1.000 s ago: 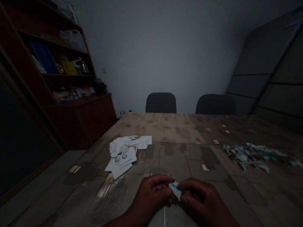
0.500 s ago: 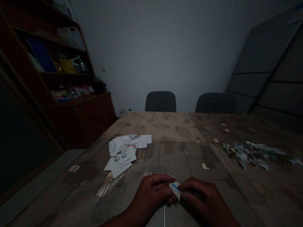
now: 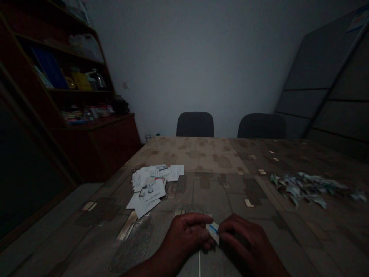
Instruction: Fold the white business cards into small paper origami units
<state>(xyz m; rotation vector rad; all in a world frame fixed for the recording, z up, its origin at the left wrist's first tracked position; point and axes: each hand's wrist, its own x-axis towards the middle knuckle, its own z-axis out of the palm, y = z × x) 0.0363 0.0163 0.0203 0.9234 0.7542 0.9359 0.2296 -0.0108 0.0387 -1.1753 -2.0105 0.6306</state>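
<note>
Between my two hands, near the table's front edge, is a small piece of white paper [image 3: 212,230] with a blue mark. My left hand [image 3: 188,234] pinches its left side between thumb and fingers. The fingers of my right hand [image 3: 240,234] are pressed together at its right edge. My fingers hide part of the paper. To the left of my hands, a loose pile of printed white paper pieces [image 3: 150,188] lies on the patterned table [image 3: 210,192].
Several crumpled or folded paper pieces [image 3: 305,187] lie at the right of the table. Two dark chairs, the nearer-centre one [image 3: 195,124] and another [image 3: 261,125], stand at the far edge. A dark red shelf cabinet [image 3: 112,140] is at the left.
My right hand has shifted very slightly at the paper's right edge. My left hand keeps its pinch, and the paper piles look the same.
</note>
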